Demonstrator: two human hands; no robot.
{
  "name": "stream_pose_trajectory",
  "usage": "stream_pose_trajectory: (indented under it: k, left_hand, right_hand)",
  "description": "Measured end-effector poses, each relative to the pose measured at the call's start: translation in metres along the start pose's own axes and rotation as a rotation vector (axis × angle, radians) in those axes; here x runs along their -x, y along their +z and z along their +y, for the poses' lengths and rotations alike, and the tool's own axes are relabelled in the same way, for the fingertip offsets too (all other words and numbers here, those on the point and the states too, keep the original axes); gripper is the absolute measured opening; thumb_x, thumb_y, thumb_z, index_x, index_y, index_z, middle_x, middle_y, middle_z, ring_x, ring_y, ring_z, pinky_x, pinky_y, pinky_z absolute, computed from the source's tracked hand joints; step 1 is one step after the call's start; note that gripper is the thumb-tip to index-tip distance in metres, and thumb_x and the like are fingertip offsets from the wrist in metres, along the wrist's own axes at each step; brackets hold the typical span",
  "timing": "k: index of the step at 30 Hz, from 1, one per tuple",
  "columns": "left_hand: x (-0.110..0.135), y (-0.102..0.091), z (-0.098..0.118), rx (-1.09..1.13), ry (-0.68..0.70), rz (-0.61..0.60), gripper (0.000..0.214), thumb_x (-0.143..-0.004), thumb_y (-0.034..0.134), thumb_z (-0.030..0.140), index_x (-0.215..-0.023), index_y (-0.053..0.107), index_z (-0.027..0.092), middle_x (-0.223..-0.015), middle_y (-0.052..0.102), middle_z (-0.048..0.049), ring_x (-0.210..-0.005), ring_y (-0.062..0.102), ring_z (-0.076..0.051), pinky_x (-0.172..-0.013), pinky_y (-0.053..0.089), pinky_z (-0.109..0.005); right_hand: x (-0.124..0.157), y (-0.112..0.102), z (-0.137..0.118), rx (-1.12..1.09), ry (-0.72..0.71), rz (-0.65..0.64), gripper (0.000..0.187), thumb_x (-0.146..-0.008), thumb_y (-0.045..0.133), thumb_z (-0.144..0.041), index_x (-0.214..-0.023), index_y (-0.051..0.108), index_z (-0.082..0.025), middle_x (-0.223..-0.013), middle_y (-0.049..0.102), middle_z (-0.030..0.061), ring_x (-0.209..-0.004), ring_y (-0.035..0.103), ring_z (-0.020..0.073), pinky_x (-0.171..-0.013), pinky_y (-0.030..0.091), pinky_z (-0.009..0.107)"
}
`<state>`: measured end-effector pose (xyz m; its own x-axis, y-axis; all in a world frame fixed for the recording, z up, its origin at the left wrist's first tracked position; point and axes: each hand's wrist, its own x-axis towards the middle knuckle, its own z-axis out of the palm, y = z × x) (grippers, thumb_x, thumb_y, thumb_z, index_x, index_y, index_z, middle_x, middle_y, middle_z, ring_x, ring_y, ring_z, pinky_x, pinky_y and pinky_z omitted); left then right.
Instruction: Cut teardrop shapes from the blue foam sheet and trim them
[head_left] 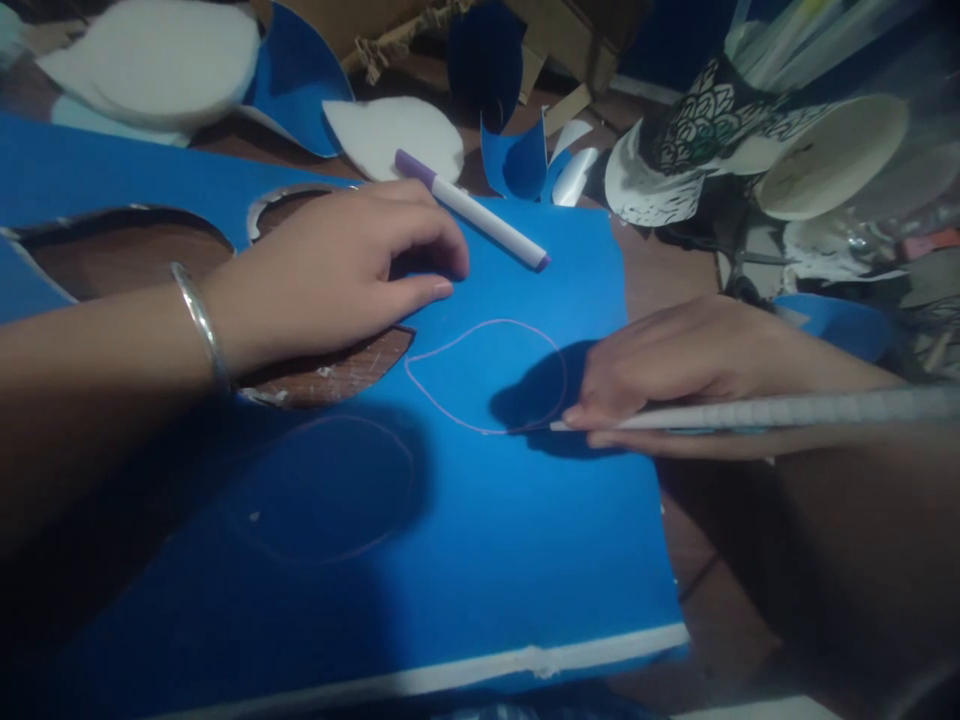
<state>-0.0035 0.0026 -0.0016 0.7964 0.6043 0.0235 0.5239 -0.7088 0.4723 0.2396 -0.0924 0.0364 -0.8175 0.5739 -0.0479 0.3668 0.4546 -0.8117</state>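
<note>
A blue sheet (510, 540), with leaf-shaped holes cut through it, lies across the brown table. My left hand (337, 260), a silver bangle at its wrist, rests on the sheet over the cut-outs; it holds nothing, fingers loosely bent and thumb apart. At the right, my right hand (660, 375) is closed around a slim white craft knife (720, 412). Its thin tip touches the lower right of a purple leaf outline (491, 322) drawn on the sheet. A fainter second outline (412, 475) sits lower left, in shadow. Beyond my left fingers lies a capped purple marker (480, 215).
White leaf-shaped pieces (157, 60) and curved blue cut pieces (300, 80) lie along the back. Cardboard (570, 40) stands behind them. At the back right are a black-and-white patterned holder (690, 130) and a white cup-like container (832, 155) on its side.
</note>
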Motion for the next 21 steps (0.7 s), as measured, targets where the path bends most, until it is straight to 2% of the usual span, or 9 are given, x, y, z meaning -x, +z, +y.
stream_pose_trajectory:
  k: [7,21]
  left_hand:
    - [0.0000,-0.0008,0.0003,-0.002,-0.010,-0.012,0.023,-0.084,0.048,0.031,-0.099,0.061,0.020,-0.101,0.057,-0.0011,-0.096,0.052,-0.018,-0.086,0.038,-0.032]
    - [0.0002,0.0011,-0.0026,-0.004,0.009,0.004,0.023,-0.083,0.047,0.034,-0.097,0.061,0.022,-0.099,0.057,0.0005,-0.095,0.053,-0.019,-0.086,0.039,-0.033]
  right_hand:
    - [0.0008,-0.0007,0.0022,-0.021,0.032,-0.007,0.008,-0.084,0.060,-0.017,-0.088,0.067,-0.015,-0.078,0.067,-0.0002,-0.072,0.063,0.0085,-0.064,0.050,0.019]
    - [0.0023,-0.0048,0.0023,0.021,0.027,-0.027,0.014,-0.085,0.058,-0.018,-0.097,0.065,-0.018,-0.082,0.068,-0.0022,-0.077,0.064,0.0085,-0.069,0.051,0.020]
